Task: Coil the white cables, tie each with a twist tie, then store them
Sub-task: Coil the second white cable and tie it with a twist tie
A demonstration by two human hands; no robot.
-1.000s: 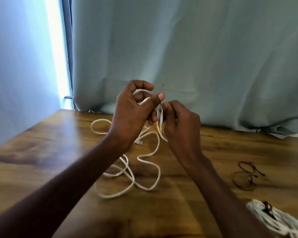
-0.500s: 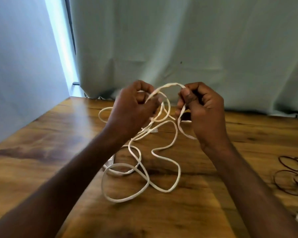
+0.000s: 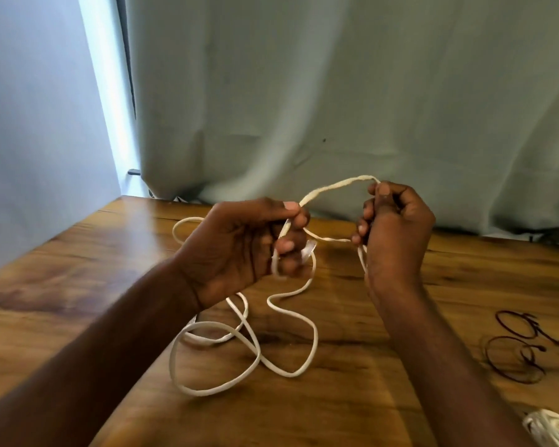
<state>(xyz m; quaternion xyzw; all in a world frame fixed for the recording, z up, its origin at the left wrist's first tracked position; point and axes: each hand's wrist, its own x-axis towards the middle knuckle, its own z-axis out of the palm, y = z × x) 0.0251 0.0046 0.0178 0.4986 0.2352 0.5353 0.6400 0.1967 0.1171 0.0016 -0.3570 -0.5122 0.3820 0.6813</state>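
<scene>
Left hand point(image 3: 239, 250) and right hand point(image 3: 396, 227) both curled tight around white cable point(image 3: 291, 317)

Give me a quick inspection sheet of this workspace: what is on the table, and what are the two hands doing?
Surface: brown wooden table with glossy grain.
Job's things: long white flat cable, partly raised, the rest in loose loops on the table; two dark thin wire twist ties lying at the right; a bundled white cable at the lower right corner.
Clutter: nothing seen.
Grippers: left hand grips strands of the long cable; right hand pinches it, a span arching between them.
Cables: only the white ones named.
Surroundings: pale green curtain behind the table; light wall at left, with a bright gap between them.
</scene>
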